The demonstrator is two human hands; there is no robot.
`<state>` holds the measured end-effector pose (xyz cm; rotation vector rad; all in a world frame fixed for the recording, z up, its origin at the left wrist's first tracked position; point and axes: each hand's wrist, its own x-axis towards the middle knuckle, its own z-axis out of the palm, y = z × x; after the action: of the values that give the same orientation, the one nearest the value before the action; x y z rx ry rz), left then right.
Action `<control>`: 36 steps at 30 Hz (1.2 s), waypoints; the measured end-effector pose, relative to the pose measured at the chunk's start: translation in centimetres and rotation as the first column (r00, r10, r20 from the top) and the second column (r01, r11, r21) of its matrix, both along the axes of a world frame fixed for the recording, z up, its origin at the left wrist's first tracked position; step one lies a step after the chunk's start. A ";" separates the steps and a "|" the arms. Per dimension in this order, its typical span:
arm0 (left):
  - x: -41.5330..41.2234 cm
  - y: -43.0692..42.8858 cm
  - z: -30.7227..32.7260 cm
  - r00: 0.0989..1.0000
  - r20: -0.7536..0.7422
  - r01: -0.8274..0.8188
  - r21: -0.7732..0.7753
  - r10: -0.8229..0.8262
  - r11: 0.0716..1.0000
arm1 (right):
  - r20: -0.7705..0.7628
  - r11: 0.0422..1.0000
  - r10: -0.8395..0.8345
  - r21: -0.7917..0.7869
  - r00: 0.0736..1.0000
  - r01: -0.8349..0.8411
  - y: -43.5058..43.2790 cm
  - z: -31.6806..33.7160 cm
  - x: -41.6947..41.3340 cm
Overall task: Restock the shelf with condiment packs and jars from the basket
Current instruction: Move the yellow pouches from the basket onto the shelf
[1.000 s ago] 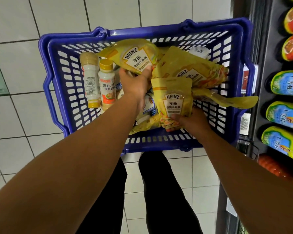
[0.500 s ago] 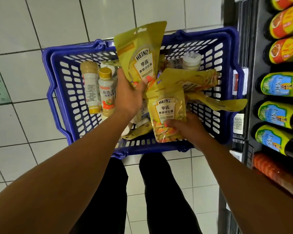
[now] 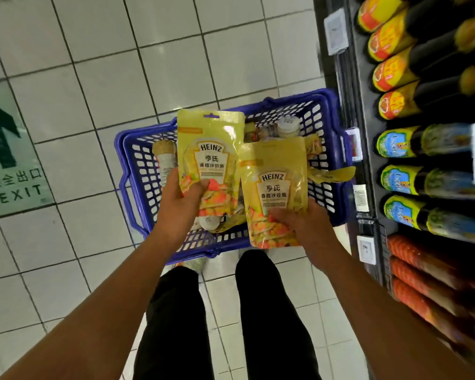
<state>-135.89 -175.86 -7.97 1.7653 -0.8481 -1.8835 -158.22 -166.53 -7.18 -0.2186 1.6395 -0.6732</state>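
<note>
A blue plastic basket stands on the tiled floor in front of my legs. My left hand grips the lower part of a yellow Heinz pack, held upright above the basket. My right hand grips the bottom of a second yellow Heinz pack, also upright and just right of the first. Inside the basket lie a beige-capped bottle, white-lidded jars and another yellow pack; much of the contents is hidden behind the two packs.
A dark shelf unit runs along the right, with price tags on its edge. It holds rows of dark bottles with yellow-red labels, blue-green labelled bottles and orange packs. A green EXIT floor sign lies left.
Both hands have lifted their Heinz packs up out of the basket and turned them upright side by side. The view has risen, so the basket looks smaller and more shelf shows.
</note>
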 end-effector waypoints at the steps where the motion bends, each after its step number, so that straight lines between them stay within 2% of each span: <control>1: 0.0 -0.1 1.1 1.000 -0.027 -0.005 0.012 0.005 1.000 | -0.008 1.000 -0.025 -0.008 1.000 0.025 -0.1 1.2 0.2; 6: 0.4 -0.3 6.9 0.986 -0.167 0.035 0.070 -0.023 0.997 | -0.052 0.986 -0.157 -0.068 0.986 0.153 0.2 7.9 1.7; 13: 1.0 -0.2 16.7 0.951 -0.216 0.217 -0.051 -0.223 0.975 | -0.071 0.940 -0.314 -0.160 0.947 0.300 1.8 18.2 4.2; 18: 0.8 -0.2 24.0 0.910 -0.237 0.316 -0.132 -0.340 0.939 | -0.057 0.861 -0.459 -0.273 0.887 0.428 3.7 25.4 5.5; 24: -0.3 -0.3 31.9 0.837 -0.225 0.435 -0.279 -0.499 0.856 | -0.039 0.725 -0.612 -0.427 0.790 0.541 6.5 33.2 6.2; 28: -1.1 0.8 36.8 0.771 -0.240 0.501 -0.345 -0.590 0.794 | -0.064 0.610 -0.735 -0.497 0.675 0.617 9.0 37.7 6.9; 36: -3.2 6.0 44.2 0.589 -0.280 0.617 -0.450 -0.758 0.646 | -0.099 0.449 -0.867 -0.581 0.488 0.679 17.2 45.2 8.7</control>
<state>-139.07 -169.88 36.24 0.7467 -1.7069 -2.3086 -149.50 -149.28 37.99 0.1286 1.9047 -1.9066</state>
